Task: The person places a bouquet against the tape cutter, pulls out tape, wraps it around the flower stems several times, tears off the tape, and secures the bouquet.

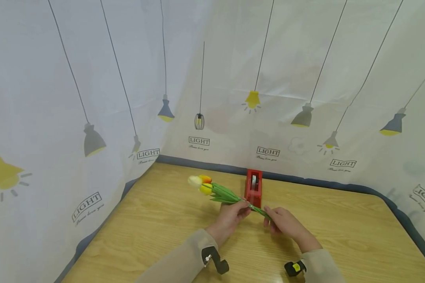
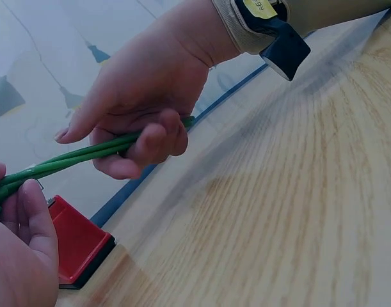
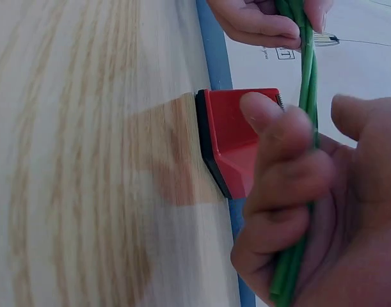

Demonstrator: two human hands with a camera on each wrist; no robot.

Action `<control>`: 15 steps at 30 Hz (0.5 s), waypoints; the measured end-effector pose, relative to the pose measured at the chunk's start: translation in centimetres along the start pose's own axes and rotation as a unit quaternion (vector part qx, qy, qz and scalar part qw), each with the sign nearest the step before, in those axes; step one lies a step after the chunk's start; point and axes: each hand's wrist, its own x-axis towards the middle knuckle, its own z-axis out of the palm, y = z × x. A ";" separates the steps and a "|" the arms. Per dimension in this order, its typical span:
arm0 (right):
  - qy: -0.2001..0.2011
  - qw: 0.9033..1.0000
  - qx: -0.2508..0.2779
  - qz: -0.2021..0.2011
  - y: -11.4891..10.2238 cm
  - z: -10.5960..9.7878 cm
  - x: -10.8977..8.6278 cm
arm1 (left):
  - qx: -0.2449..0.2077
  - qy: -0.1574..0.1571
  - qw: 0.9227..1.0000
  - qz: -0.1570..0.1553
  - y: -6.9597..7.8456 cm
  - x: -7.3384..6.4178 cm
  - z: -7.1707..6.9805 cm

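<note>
A small bunch of tulips [image 1: 224,193] with white, orange and yellow heads slants across the space between my hands, heads to the left. My left hand [image 1: 230,217] pinches the green stems about midway, where a shiny clear patch shows on them. Lower down, the fingers of my right hand [image 1: 287,225] curl round the stem ends, while its thumb stands off the stems in the right wrist view. Just beyond the hands, a red tape dispenser [image 1: 259,189] stands on the table with a roll inside. Its toothed edge shows in the right wrist view.
The wooden table [image 1: 156,212] runs back to a dark blue border at the foot of a pale curtain [image 1: 226,129] printed with hanging lamps. Black wrist cameras sit on both sleeves [image 1: 184,255].
</note>
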 end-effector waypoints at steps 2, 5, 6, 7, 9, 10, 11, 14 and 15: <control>0.014 1.000 0.001 0.007 -0.1 0.1 -0.1 | 0.001 0.000 1.000 -0.002 0.0 0.0 0.0; 0.039 0.999 0.009 0.021 -0.3 0.3 -0.1 | 0.004 -0.006 1.000 -0.003 0.0 0.0 0.0; 0.046 0.999 0.008 0.026 -0.3 0.4 -0.1 | 0.003 -0.007 1.000 -0.004 0.0 0.0 0.0; 0.052 0.998 0.010 0.032 -0.3 0.4 -0.2 | 0.004 -0.009 1.000 -0.004 0.0 -0.1 0.0; 0.062 0.997 0.006 0.043 -0.4 0.5 -0.2 | 0.004 -0.014 1.000 -0.005 0.0 -0.1 0.0; 0.066 0.997 0.002 0.048 -0.5 0.5 -0.2 | 0.003 -0.015 1.000 -0.006 0.0 -0.1 0.0; 0.070 0.996 -0.003 0.052 -0.5 0.5 -0.2 | 0.003 -0.015 1.000 -0.007 0.0 -0.1 0.0; 0.081 0.995 -0.012 0.059 -0.6 0.4 -0.2 | 0.003 -0.019 1.000 -0.007 0.0 -0.1 0.0; 0.083 0.995 -0.010 0.061 -0.6 0.4 -0.2 | 0.002 -0.020 1.000 -0.008 0.0 0.0 0.0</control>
